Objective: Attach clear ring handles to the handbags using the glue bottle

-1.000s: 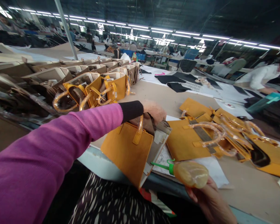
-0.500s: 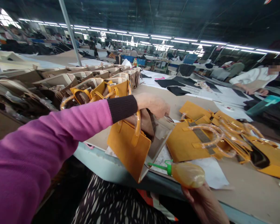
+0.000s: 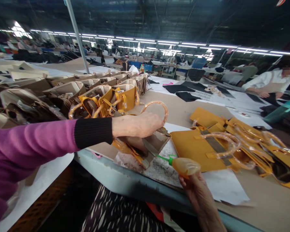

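Note:
My left hand (image 3: 141,124) is closed on the upper edge of a yellow handbag (image 3: 128,147) with a grey-brown lining, which lies tilted near the table's front edge. One of its plastic-wrapped ring handles (image 3: 166,111) stands up behind the hand. The left fingertips are partly hidden. My right hand (image 3: 195,185) grips a squeeze bottle (image 3: 185,166) of amber liquid with a green cap. The bottle's thin green nozzle points left, with its tip at the bag's open edge; I cannot tell whether they touch.
Several yellow handbags (image 3: 198,148) lie overlapping at right. Rows of brown bags (image 3: 65,90) and a few yellow ones stand at left. White paper (image 3: 226,187) lies under the bottle side. Black cut pieces (image 3: 187,96) lie farther back, and a co-worker (image 3: 268,83) stands at far right.
The handbag has been turned and laid further over, away from the table's front edge, with my left hand moved left and down. The bottle has shifted slightly left and up with my right hand.

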The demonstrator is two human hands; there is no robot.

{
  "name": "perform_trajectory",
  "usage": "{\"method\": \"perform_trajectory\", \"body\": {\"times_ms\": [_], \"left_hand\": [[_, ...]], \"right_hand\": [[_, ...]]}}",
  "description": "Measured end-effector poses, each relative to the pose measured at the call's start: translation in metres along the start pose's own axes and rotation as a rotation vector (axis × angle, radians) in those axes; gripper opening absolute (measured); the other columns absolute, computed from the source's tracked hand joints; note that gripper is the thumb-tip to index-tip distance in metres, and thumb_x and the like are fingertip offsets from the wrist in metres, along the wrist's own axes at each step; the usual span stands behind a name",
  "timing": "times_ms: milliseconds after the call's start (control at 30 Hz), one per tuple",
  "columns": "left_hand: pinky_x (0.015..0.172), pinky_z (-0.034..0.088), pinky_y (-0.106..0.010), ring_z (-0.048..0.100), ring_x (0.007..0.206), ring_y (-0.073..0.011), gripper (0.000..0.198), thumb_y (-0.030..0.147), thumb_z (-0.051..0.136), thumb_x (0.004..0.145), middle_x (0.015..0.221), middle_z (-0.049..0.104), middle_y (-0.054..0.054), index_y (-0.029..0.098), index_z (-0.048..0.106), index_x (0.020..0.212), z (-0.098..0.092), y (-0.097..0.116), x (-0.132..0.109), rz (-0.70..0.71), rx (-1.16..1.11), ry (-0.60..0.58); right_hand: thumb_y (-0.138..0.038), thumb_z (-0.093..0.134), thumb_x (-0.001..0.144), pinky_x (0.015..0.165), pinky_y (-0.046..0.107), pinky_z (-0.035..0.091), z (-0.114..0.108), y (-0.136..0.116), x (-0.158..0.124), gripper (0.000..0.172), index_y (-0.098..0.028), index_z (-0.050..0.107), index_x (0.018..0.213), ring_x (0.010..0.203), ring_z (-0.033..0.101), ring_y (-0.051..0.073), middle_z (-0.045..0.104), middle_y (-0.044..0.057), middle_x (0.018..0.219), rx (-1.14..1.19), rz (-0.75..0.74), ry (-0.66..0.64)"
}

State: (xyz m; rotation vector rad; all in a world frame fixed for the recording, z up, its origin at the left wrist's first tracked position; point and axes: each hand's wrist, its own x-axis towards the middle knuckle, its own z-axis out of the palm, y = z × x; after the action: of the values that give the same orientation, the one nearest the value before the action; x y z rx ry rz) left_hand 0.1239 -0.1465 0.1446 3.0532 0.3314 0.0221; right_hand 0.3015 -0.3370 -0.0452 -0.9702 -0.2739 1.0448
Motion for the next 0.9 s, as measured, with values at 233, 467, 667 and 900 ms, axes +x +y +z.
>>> {"method": "perform_trajectory", "body": {"times_ms": [233,467,667,900], "left_hand": [[0.087,0.043,-0.028,0.059,0.097,-0.0198,0.022,0.013,0.052,0.085,0.104,0.063,-0.012,0.01,0.058,0.107,-0.003,0.011,-0.018,0.05,0.025,-0.048],[0.088,0.04,-0.031,0.054,0.097,-0.0213,0.032,0.024,0.061,0.08,0.107,0.059,-0.013,0.01,0.055,0.108,0.016,-0.002,-0.026,0.19,-0.015,0.025],[0.089,0.038,-0.032,0.051,0.097,-0.0194,0.028,0.01,0.048,0.083,0.107,0.057,-0.011,0.013,0.053,0.111,0.03,-0.005,-0.039,0.197,-0.017,0.1],[0.089,0.037,-0.031,0.05,0.097,-0.0189,0.027,0.008,0.042,0.087,0.108,0.056,-0.01,0.014,0.052,0.112,0.039,0.003,-0.051,0.171,0.03,0.113]], "right_hand": [[-0.027,0.087,0.065,0.051,0.024,0.047,0.0,0.001,0.007,0.046,-0.025,0.064,0.104,0.061,0.06,0.016,0.069,0.002,0.089,-0.036,-0.018,-0.014],[-0.028,0.091,0.058,0.045,0.025,0.047,-0.005,0.009,0.008,0.051,-0.022,0.065,0.101,0.058,0.059,0.017,0.07,0.004,0.09,-0.069,0.023,-0.004],[-0.029,0.091,0.057,0.044,0.024,0.046,-0.003,0.012,-0.001,0.045,-0.021,0.067,0.095,0.057,0.058,0.017,0.07,0.004,0.087,-0.081,0.055,-0.018],[-0.031,0.086,0.066,0.045,0.021,0.043,0.006,0.013,-0.015,0.041,-0.021,0.066,0.1,0.055,0.055,0.013,0.068,0.004,0.087,-0.081,0.069,-0.054]]}}
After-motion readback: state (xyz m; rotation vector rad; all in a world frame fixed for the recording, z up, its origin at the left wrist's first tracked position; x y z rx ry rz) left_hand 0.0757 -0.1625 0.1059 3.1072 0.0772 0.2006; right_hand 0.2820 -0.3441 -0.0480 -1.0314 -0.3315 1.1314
